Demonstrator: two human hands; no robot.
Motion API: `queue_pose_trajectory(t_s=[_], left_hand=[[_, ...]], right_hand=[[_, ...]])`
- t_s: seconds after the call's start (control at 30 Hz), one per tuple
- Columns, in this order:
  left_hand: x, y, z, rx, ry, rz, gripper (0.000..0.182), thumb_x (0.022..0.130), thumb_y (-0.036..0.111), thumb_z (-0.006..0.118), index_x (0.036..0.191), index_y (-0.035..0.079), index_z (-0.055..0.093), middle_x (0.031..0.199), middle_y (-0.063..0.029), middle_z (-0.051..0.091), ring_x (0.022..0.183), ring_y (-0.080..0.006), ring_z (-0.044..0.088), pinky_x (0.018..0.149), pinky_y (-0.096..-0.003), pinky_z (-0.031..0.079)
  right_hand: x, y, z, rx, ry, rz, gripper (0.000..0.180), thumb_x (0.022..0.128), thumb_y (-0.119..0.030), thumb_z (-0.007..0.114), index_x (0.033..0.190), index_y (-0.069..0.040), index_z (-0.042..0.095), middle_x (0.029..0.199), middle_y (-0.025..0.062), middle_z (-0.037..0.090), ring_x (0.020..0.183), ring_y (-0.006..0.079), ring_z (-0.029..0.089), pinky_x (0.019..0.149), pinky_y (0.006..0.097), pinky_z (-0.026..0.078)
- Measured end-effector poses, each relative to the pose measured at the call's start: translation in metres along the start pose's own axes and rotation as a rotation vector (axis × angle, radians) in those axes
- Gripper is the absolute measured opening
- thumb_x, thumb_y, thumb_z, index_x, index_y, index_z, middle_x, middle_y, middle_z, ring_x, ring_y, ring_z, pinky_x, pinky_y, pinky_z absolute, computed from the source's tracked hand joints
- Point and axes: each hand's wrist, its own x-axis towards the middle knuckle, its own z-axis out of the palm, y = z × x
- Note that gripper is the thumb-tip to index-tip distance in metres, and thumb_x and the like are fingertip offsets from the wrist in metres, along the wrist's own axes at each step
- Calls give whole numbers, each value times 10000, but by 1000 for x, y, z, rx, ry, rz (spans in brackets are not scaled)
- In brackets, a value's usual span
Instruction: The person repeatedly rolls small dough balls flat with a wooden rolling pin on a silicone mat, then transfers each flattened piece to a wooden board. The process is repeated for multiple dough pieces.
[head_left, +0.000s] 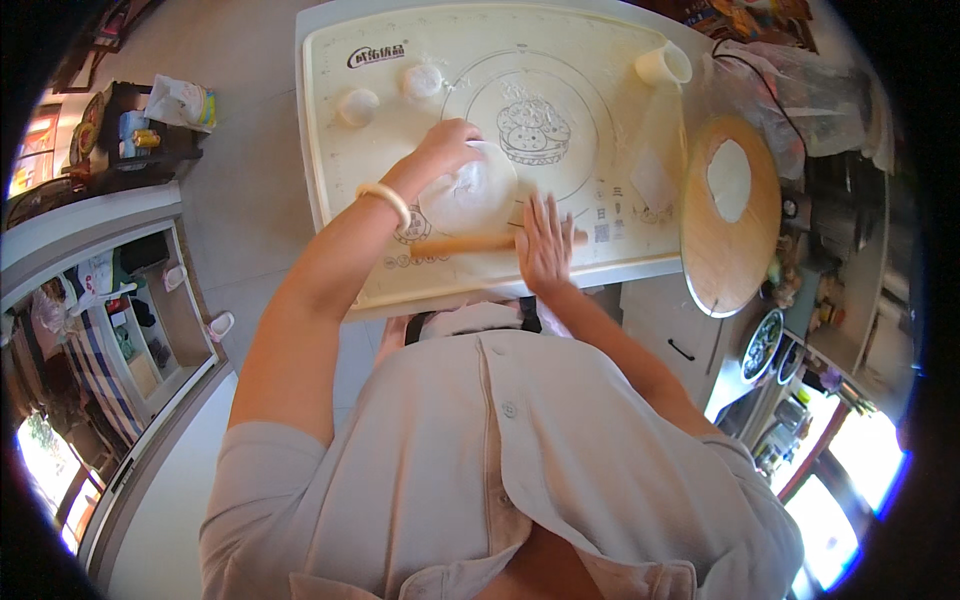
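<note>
A thin round sheet of dough (476, 199) lies on a floured cream kneading mat (330, 172). My left hand (450, 146), with a pale bangle on its wrist, pinches the sheet's far-left edge. Folds run through the dough below those fingers. Nearer to me is a wooden rolling pin (465, 245), lying crosswise just below the sheet. My right hand (546, 244) is spread flat over the pin's right part, fingers extended and slightly blurred. Two floured dough balls, one left (358, 107) and one farther back (422, 81), sit beyond my left hand.
A pale cup (664, 64) lies tipped at the mat's far right. Next to the mat, a round wooden board (697, 187) holds another flat dough piece (729, 180). Clear plastic bags (810, 105) and a dark cord are behind it. A cabinet (667, 322) stands below right.
</note>
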Motion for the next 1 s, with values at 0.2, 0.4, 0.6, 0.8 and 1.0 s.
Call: queue_pose_trajectory(t_s=[0.2, 0.4, 0.6, 0.8, 1.0], left_hand=[[-11, 17, -5, 122, -123, -25, 340, 724, 290, 755, 880, -3, 678, 825, -198, 672, 753, -316, 648, 703, -411, 503], [0, 2, -8, 130, 12, 52, 381, 695, 278, 775, 951, 9, 691, 876, -192, 689, 814, -306, 672, 734, -410, 513], [-5, 3, -3, 62, -76, 123, 356, 730, 213, 720, 1040, 40, 698, 956, -198, 682, 920, -354, 643, 832, -423, 498], [8, 13, 13, 191, -185, 244, 317, 744, 204, 701, 997, 14, 688, 893, -206, 675, 847, -363, 641, 786, -442, 491], [17, 34, 1, 168, -202, 158, 309, 725, 231, 719, 945, 14, 695, 886, -219, 671, 860, -382, 634, 780, -453, 493]], right_hand=[[100, 3, -18, -7, 138, 98, 580, 989, -313, 388, 1496, -67, 251, 1579, 100, 201, 1454, 334, 173, 1129, 604, 148], [22, -7, -5, 16, 32, 29, 639, 949, -336, 464, 1494, -66, 267, 1572, 102, 219, 1453, 334, 175, 1138, 587, 132], [-8, -4, -14, 66, 2, -47, 644, 917, -315, 509, 1474, -61, 309, 1564, 96, 246, 1446, 336, 199, 1126, 586, 157], [26, -4, -7, 28, 35, -16, 579, 953, -285, 449, 1471, -63, 316, 1556, 102, 262, 1439, 344, 216, 1125, 594, 166], [88, 2, -12, -7, 210, 48, 579, 973, -295, 412, 1484, -57, 282, 1559, 115, 253, 1436, 345, 226, 1136, 575, 176]])
